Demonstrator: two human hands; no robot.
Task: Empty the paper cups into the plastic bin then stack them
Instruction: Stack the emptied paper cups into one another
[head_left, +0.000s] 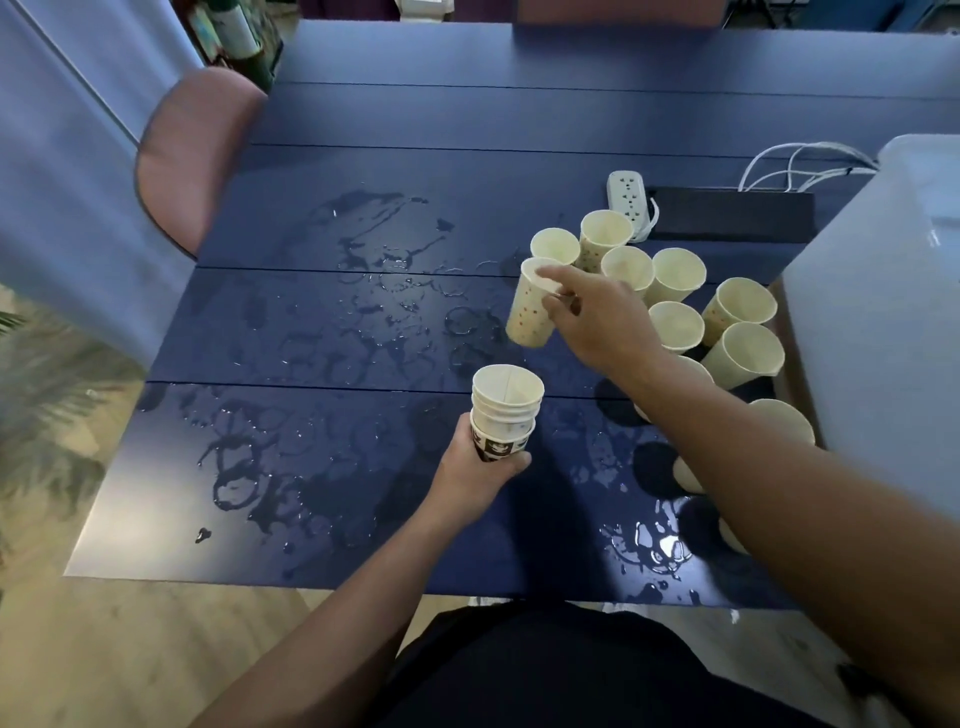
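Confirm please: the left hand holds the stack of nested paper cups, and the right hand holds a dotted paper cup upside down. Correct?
Not quite. The head view shows the dotted paper cup in the right hand mouth-up, slightly tilted. The left hand does hold the stack of nested paper cups.

Wet dark blue table, pink chair, pale wooden floor

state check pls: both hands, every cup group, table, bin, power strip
Left hand: grips the nested stack of paper cups.
Nested stack of paper cups: upright, held above the table.
Right hand: pinches a dotted paper cup by its rim.
Dotted paper cup: lifted, slightly tilted.
Loose cream paper cups: standing unstacked, look empty.
Dark blue table: wet, puddles and ring marks.
Grey plastic bin: contents not visible.
White power strip: lying flat, nothing visibly plugged in.
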